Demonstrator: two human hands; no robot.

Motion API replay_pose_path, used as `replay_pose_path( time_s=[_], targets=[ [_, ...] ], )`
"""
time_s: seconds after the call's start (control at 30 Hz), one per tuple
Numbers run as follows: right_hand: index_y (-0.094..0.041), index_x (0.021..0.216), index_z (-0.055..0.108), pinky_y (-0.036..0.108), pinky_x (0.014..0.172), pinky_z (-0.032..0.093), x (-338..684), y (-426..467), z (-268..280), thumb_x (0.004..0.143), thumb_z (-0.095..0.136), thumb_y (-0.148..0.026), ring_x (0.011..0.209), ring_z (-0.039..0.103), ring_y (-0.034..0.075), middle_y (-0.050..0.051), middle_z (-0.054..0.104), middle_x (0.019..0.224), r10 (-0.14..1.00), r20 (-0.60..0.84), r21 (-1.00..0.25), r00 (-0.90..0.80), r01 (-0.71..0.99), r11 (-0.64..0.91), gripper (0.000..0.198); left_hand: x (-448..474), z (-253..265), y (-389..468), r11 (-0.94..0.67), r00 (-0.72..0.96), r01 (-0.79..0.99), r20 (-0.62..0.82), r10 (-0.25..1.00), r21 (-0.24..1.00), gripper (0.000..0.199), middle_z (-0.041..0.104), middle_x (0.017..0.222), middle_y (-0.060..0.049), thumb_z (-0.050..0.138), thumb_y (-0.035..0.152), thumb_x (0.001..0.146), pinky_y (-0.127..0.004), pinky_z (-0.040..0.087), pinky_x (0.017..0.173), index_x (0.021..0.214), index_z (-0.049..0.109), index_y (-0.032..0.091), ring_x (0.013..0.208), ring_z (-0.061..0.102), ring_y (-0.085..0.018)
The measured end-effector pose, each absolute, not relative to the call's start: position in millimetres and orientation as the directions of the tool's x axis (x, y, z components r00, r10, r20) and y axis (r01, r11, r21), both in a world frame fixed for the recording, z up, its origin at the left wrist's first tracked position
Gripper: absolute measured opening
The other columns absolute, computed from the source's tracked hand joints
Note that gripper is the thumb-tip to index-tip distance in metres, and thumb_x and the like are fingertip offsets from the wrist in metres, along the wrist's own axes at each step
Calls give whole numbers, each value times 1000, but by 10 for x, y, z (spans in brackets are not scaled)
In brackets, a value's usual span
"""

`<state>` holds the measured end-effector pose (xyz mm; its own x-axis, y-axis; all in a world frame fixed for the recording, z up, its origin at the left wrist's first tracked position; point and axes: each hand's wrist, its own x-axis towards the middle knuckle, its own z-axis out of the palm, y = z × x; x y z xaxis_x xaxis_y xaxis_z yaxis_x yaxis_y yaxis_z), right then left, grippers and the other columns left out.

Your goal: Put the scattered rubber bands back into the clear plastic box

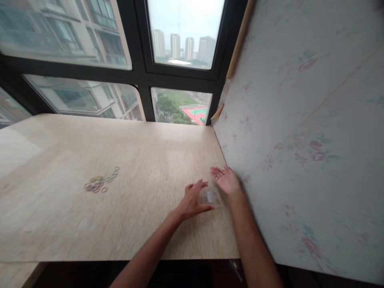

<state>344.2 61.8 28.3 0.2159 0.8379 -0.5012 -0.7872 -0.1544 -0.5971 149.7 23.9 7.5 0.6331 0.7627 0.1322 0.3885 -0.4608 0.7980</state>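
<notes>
A small clear plastic container [210, 197] stands on the marble-patterned surface near the wall. My left hand [193, 200] curves around its left side, thumb at the near edge and fingers at the far edge. Just beyond it, my right hand [227, 180] is turned palm up with its fingers stretched out and held apart from the container. Another thin clear piece shows faintly behind the right fingertips; its shape and whether I touch it cannot be made out. Away to the left lies a loose group of coloured rings [97, 184], several of them trailing toward the back right.
The marble-patterned counter [144, 160] runs back to a dark window frame [141, 76]. A wall with flowered wallpaper [285, 160] rises close along my right arm. The counter's front edge lies below my forearms.
</notes>
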Motion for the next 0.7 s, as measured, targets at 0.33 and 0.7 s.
replay_pose_path(
  time_s=[0.33, 0.7],
  targets=[
    [-5, 125, 48, 36, 80, 59, 3420, 607, 446, 86, 46, -20, 111, 62, 26, 24, 59, 120, 826, -553, -507, 109, -831, -229, 42, 1614, 58, 261, -476, 651, 486, 59, 756, 733, 94, 50, 139, -17, 72, 58, 70, -55, 9, 113, 144, 29, 20, 145, 12, -32],
    [-7, 128, 45, 38, 96, 50, 3420, 159, 688, 81, 50, -21, 122, 55, 26, 26, 48, 137, 801, -532, -601, 275, -789, -128, 49, 1729, -17, 238, -502, 583, 609, 82, 809, 614, 75, 44, 145, -12, 75, 50, 66, -53, 18, 111, 130, 48, 22, 142, 21, -35]
  ],
)
